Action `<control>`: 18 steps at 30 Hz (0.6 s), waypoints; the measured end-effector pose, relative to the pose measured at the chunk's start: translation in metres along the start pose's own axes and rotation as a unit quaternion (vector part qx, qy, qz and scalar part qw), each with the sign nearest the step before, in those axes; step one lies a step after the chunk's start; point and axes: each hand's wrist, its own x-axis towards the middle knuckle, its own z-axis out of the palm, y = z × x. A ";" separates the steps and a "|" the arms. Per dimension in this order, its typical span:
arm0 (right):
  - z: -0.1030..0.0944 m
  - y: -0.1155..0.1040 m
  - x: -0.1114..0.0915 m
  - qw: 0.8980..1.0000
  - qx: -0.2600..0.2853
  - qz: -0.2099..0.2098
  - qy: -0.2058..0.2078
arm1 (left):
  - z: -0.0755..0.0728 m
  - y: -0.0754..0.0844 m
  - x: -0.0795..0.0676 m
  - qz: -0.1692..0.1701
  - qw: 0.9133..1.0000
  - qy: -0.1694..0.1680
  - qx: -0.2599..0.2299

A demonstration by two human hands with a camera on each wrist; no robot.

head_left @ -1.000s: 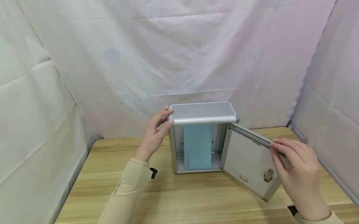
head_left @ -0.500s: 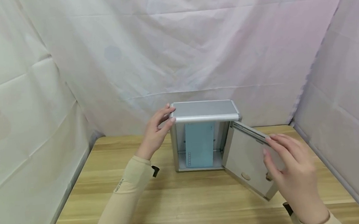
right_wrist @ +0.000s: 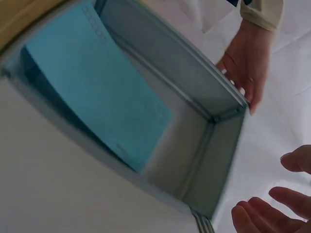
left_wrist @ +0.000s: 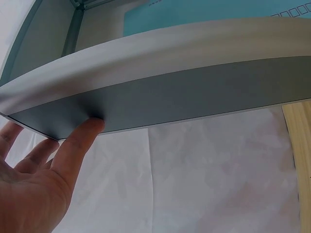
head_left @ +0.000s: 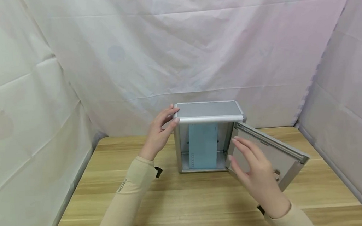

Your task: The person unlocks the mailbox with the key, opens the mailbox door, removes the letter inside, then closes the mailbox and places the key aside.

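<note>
A silver metal letter box (head_left: 209, 119) stands upright on the table, its door (head_left: 286, 154) swung out to the right. Inside, a light blue envelope (head_left: 204, 146) leans upright against the back; the right wrist view also shows this envelope (right_wrist: 97, 87). My left hand (head_left: 158, 134) holds the box's top left corner, thumb at the front edge and fingers over the top. In the left wrist view that hand (left_wrist: 43, 179) touches the grey panel. My right hand (head_left: 257, 172) is before the door's inner face, thumb and fingers apart, holding nothing.
The wooden table (head_left: 188, 211) extends around the box and toward me. A lock (head_left: 276, 174) sits on the door's inner face, partly behind my right hand. Pale cloth (head_left: 176, 49) hangs at the back and both sides.
My right hand has let go of the door's top edge and moved left toward the box opening. The door still stands open. My left hand stays on the box corner.
</note>
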 end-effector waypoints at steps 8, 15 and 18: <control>0.036 0.008 -0.012 0.996 0.006 0.054 -0.070 | 0.001 -0.003 0.000 0.007 1.000 0.001 0.002; 0.059 0.016 -0.018 0.988 -0.015 0.108 -0.109 | 0.004 -0.035 0.005 0.022 1.000 0.012 0.002; 0.070 0.021 -0.021 0.981 -0.034 0.138 -0.130 | 0.004 -0.039 0.005 0.023 1.000 0.011 -0.001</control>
